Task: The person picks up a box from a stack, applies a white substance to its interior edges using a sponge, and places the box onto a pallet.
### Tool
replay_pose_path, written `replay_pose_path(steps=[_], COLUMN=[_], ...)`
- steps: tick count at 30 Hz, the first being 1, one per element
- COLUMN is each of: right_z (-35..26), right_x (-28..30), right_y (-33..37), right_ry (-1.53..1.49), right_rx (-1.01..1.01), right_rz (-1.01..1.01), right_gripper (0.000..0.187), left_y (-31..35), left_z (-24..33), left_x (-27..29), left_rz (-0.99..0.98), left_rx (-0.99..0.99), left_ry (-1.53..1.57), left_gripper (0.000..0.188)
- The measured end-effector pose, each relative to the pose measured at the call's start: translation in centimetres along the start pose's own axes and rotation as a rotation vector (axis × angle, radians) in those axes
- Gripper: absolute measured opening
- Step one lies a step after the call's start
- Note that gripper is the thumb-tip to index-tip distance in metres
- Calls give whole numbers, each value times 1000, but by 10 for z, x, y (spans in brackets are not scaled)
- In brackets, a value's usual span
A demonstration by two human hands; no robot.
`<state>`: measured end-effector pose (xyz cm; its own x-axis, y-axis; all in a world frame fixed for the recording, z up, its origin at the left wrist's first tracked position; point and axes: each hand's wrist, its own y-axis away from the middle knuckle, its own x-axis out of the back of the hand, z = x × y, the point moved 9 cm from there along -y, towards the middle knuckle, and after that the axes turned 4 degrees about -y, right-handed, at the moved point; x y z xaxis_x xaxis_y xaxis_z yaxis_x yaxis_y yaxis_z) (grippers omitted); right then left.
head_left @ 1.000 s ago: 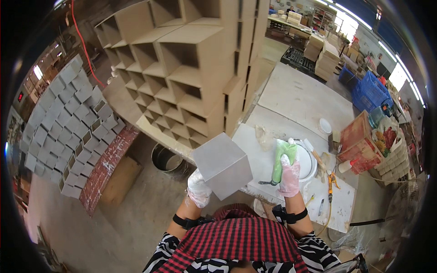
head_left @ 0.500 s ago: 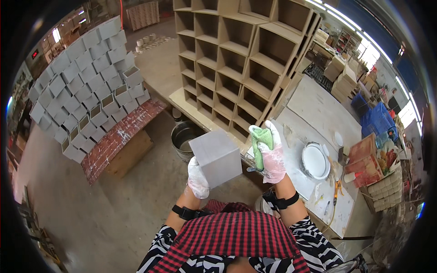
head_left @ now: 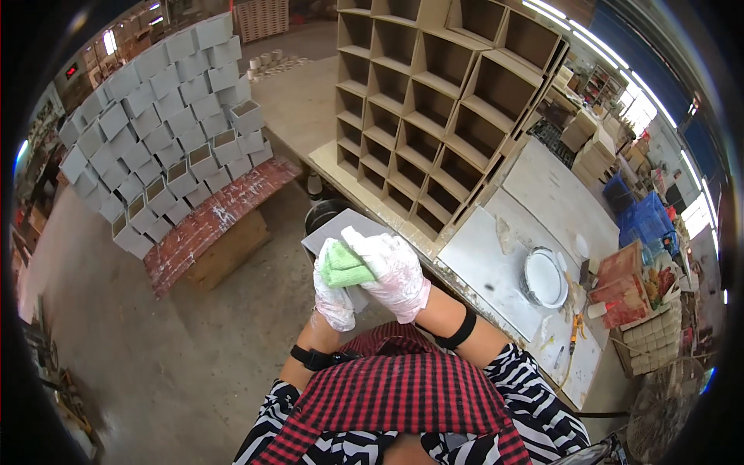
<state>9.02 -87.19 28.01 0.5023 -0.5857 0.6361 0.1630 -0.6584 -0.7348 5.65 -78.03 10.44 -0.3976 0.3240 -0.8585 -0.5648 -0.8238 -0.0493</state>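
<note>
A grey painted box [head_left: 326, 230] is held in front of me, partly hidden behind my gloved hands. My left hand [head_left: 334, 304] grips it at its near left side, the fingers closed round it. In my right hand [head_left: 397, 280] is a folded green cloth [head_left: 345, 267], pressed against the box close to my left hand. Both hands wear white gloves, whitened and pinkish in places. The box's far face and most of its lower part are covered by the hands.
Several similar grey boxes [head_left: 171, 108] are stacked on a red, paint-smeared board [head_left: 225, 214] to the left. Ahead stands a brown shelf of open compartments [head_left: 415, 108]. On the right-hand table [head_left: 496, 260] sit a white round tub [head_left: 545, 277] and an orange-handled tool [head_left: 575, 328]. Behind the box is a dark bucket [head_left: 320, 215].
My right hand has swung left with the green cloth, from beside the box onto it. The box is now lower and largely covered. The view has shifted slightly.
</note>
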Motion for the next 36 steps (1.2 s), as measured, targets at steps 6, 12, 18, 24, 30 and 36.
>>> replay_pose_path(steps=[6, 12, 18, 24, 30, 36], right_z=[97, 98, 66, 65, 24, 89], right_x=[32, 24, 13, 19, -25, 2], right_y=[5, 7, -11, -27, -17, -53], right_ry=[102, -375, -279, -86, 86, 152], right_rx=[-444, -727, -461, -204, 257, -38], right_rz=[131, 138, 61, 24, -392, -100], right_gripper=[61, 65, 65, 68, 68, 68], left_y=[17, 9, -4, -5, -12, 0], left_z=[15, 17, 13, 8, 31, -8], left_x=[-35, -23, -20, -17, -47, -17], left_rz=[1, 14, 60, 49, -371, 41], left_rx=[82, 66, 20, 87, -191, 280], left_ry=[291, 290, 254, 218, -506, 299], left_gripper=[43, 43, 45, 48, 36, 60])
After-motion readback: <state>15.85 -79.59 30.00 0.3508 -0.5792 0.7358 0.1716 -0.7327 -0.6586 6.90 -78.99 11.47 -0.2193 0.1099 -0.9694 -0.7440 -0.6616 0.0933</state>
